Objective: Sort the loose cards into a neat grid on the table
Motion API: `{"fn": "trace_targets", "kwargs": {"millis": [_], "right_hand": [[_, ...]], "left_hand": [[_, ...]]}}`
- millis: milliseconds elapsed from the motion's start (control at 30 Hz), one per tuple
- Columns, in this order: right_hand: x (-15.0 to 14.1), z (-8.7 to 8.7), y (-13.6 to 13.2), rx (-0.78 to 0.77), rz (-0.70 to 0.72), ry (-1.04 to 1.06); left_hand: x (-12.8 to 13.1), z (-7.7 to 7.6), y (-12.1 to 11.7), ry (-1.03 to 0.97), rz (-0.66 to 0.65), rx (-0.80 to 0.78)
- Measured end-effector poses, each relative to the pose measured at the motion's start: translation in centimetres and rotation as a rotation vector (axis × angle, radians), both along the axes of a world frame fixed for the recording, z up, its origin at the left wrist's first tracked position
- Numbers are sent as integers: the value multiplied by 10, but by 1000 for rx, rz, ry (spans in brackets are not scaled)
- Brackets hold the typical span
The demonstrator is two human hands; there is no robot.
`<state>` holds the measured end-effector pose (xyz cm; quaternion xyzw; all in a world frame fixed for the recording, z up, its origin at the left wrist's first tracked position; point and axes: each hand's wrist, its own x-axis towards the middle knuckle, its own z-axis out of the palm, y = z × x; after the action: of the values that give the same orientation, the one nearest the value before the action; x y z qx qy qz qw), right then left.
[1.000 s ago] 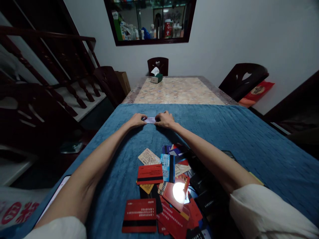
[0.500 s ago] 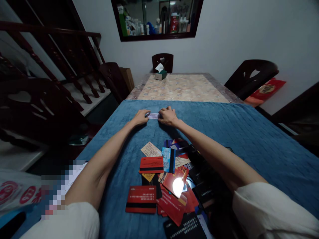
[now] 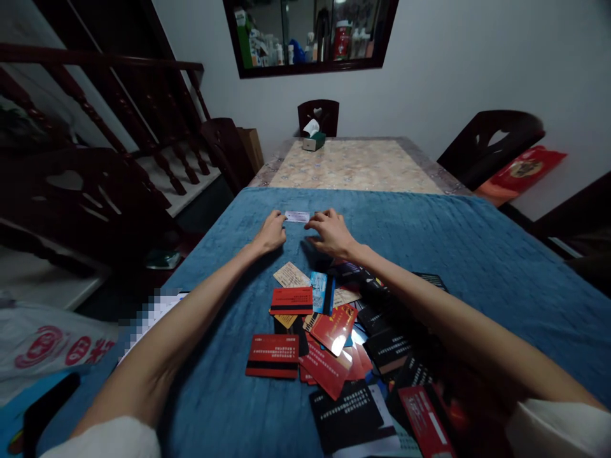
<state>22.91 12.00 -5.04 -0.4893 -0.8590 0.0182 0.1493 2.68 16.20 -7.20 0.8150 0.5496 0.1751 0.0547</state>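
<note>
A small pale card lies flat on the blue cloth at arm's reach. My left hand rests on the cloth just left of it, fingers loosely bent, fingertips close to the card's edge and holding nothing. My right hand hovers just right of the card with its fingers apart and empty. Closer to me lies a loose pile of cards, red, black, blue and beige, overlapping each other under my right forearm.
Beyond the cloth, a patterned tabletop carries a tissue box. Dark wooden chairs stand at the far end and at the right. A stair railing runs along the left. A white plastic bag lies at my lower left.
Both hands have let go of the small pale card and drawn back a little; it now lies alone on the cloth. The camera has shifted, showing more of the card pile.
</note>
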Motion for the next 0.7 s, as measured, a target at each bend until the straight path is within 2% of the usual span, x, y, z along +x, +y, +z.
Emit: {"fn": "trace_targets", "kwargs": {"millis": [267, 400, 533, 700], "right_hand": [[1, 9, -60, -20, 122, 42], [0, 8, -84, -9, 161, 35], [-1, 8, -105, -25, 208, 1], [-2, 11, -121, -101, 285, -97]], "left_hand": [[11, 6, -84, -46, 0, 16], [15, 7, -121, -97, -39, 48], [9, 9, -150, -115, -105, 56], [-9, 11, -172, -117, -223, -38]]}}
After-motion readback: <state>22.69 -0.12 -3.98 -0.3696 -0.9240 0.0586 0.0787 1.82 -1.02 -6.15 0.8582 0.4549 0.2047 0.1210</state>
